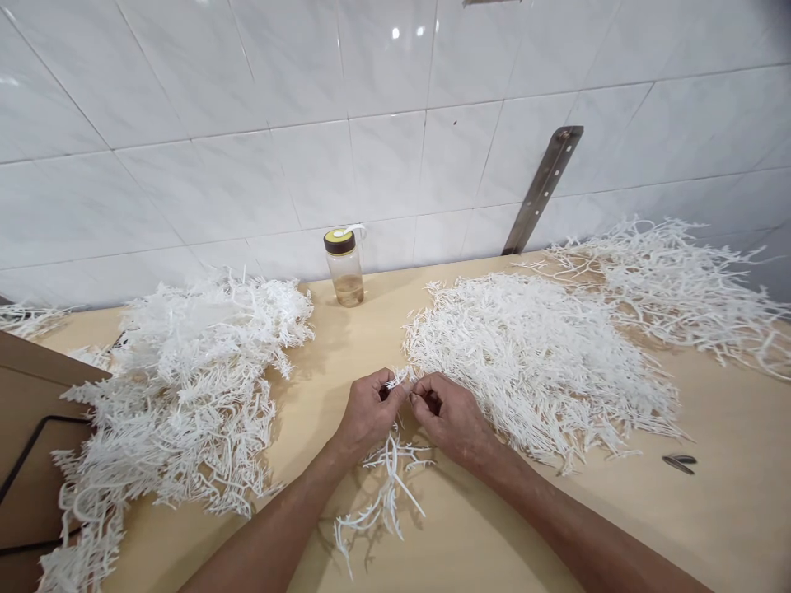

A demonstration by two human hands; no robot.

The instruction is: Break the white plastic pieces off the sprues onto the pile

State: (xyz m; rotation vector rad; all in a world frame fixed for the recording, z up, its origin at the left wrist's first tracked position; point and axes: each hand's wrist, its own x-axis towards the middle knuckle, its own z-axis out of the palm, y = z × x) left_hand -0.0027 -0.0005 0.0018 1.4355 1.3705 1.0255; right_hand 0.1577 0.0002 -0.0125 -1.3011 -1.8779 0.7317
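My left hand point(369, 409) and my right hand point(450, 416) meet above the wooden table point(710, 527), both pinched on one white plastic branched sprue point(399, 380). The rest of that sprue or another one point(386, 486) lies below my wrists on the table. A big pile of white plastic sprues point(185, 387) lies to the left. A flatter heap of white plastic pieces point(537, 362) spreads to the right of my hands.
A third heap of white sprues point(673, 280) lies at the far right by the tiled wall. A clear bottle with a yellow-brown lid point(344, 265) stands at the wall. A metal bracket point(544, 185) leans there. Small dark clips point(680, 464) lie right. A brown board point(30, 428) sits left.
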